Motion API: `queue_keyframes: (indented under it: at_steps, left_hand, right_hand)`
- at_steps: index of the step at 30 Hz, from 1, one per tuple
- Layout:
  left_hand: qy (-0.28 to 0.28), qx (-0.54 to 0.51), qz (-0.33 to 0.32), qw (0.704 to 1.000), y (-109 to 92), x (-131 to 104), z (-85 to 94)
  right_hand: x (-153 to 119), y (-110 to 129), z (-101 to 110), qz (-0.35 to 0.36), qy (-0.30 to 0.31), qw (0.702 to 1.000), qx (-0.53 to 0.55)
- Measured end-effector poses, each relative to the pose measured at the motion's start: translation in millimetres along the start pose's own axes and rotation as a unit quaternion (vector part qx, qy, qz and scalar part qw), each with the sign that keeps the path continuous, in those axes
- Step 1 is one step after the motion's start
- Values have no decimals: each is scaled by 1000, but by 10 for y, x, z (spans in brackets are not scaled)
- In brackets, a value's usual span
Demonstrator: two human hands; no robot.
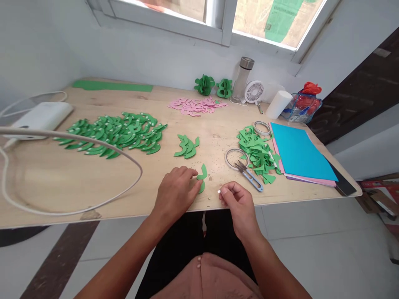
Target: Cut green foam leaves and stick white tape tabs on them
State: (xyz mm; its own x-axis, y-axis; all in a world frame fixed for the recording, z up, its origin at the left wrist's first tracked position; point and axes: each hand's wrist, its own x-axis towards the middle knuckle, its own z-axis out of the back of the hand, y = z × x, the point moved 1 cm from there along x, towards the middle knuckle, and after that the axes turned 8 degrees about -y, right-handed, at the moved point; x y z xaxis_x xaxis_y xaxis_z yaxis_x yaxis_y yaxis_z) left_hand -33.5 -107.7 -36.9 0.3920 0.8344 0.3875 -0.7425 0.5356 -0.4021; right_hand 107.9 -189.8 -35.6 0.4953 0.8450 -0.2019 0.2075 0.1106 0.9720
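Note:
Near the front edge of the wooden table, my left hand [177, 191] touches a curved green paper piece [203, 172] that lies flat, its fingertips over the piece's left side. My right hand [237, 200] pinches a tiny white bit [219, 191] between thumb and forefinger, a little to the right of that piece. Behind my left hand is a small group of curved green pieces [187, 146]. A roll of narrow tape [237, 159] and blue-handled thread snips [249, 176] lie just beyond my right hand.
Many green pieces [115, 133] spread at the left, near a looping white cable [134, 182]. Green scraps [257, 151] and coloured sheets [302, 151] lie right. Pink pieces [196, 106], green paper ornaments [205, 85], a bottle [242, 81] and a fan [254, 91] are at the back.

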Motion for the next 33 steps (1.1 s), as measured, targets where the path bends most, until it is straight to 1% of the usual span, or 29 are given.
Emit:
queue_keyframes:
  at_steps: [3,5,7,12,17,22,24,26,29,31,33]
  left_hand:
    - [54,92,-3,994,-36,145,-62]
    - [71,113,2,991,-68,189,-82]
    - [79,109,9,991,-86,194,-90]
    - [68,60,25,996,-74,143,-98]
    - [36,-18,47,998,-110,94,-110]
    - [34,-139,98,985,-174,28,-70]
    - [30,-157,106,981,-162,19,-46]
    - [34,-126,98,987,-121,40,-30]
    - [62,-8,60,996,-41,127,-21]
    - [82,66,32,994,-1,203,-17]
    - [106,103,13,989,23,276,-12]
  right_hand:
    - [20,1,34,42,-12,998,-40]
    - [27,-5,50,47,-12,998,-47]
    - [32,-14,61,46,-11,998,-49]
    - [42,-33,65,43,-8,998,-42]
    - [42,-33,73,39,-19,999,-21]
    - [64,-28,40,62,-27,998,-11]
    - [81,-29,13,76,-31,997,-11]
    - [97,-41,-8,86,-38,996,-15]
    - [106,-80,-21,94,-40,994,-24]
    - [105,-109,-18,97,-42,994,-29]
    - [101,-129,-13,97,-44,994,-29]
